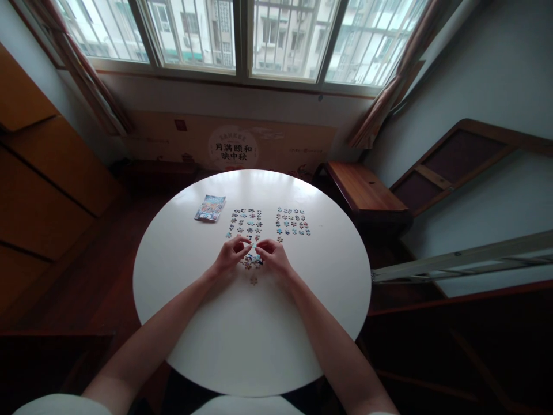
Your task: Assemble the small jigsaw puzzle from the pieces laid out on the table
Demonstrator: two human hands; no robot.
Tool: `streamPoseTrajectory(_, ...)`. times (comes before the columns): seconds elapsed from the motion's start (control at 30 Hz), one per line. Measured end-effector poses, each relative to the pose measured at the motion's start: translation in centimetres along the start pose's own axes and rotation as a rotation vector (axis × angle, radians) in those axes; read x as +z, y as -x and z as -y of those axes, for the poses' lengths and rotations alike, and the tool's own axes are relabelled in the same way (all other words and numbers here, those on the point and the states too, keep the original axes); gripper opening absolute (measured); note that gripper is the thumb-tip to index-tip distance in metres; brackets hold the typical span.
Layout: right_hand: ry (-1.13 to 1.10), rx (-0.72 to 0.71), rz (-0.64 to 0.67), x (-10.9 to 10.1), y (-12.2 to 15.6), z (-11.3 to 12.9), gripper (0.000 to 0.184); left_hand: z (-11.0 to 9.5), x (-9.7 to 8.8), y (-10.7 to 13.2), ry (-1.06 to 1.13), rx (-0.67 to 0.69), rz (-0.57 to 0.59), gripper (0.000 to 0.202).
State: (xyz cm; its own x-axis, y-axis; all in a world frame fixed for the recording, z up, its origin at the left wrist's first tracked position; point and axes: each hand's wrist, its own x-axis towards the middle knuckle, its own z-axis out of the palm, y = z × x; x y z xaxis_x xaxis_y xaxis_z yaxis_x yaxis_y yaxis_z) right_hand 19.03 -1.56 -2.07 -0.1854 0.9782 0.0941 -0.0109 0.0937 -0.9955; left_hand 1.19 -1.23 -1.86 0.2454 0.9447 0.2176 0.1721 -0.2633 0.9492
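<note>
My left hand (232, 253) and my right hand (275, 255) meet above the round white table (242, 340), fingertips pinched. Between them is a small pale-blue jigsaw piece (254, 245), gripped from both sides. Just below lies a small heap of loose jigsaw pieces (250, 263), partly hidden by my fingers. A single jigsaw piece (253, 281) sits apart, nearer to me. Beyond my left hand, several pieces are spread in rows (246, 215). Another group of pieces in rows (294, 218) lies beyond my right hand.
A colourful printed packet or leaflet (210, 208) rests at the table's far left. Behind the table on the right stands a wooden bench (367, 184). A metal ladder-like frame (466, 256) reaches close to the table's right edge. Orange-brown cabinets (47, 173) stand at left.
</note>
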Motion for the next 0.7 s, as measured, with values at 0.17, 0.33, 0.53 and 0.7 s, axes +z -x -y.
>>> streamPoseTrajectory(0.17,0.012,-0.006,0.005,-0.02,0.03,-0.02,0.028,0.07,-0.04,-0.02,0.011,0.005,-0.009,0.034)
streamPoseTrajectory(0.33,-0.005,-0.012,0.012,-0.06,-0.04,-0.24,0.025,0.19,-0.06,-0.06,0.008,-0.004,-0.017,0.032)
streamPoseTrajectory(0.53,-0.003,-0.01,0.015,-0.01,0.05,-0.1,0.026,0.36,-0.08,-0.06,0.009,0.011,-0.015,0.031)
streamPoseTrajectory(0.7,-0.001,-0.007,0.026,0.03,0.09,0.07,0.028,0.26,-0.09,-0.08,0.004,0.003,-0.025,0.031)
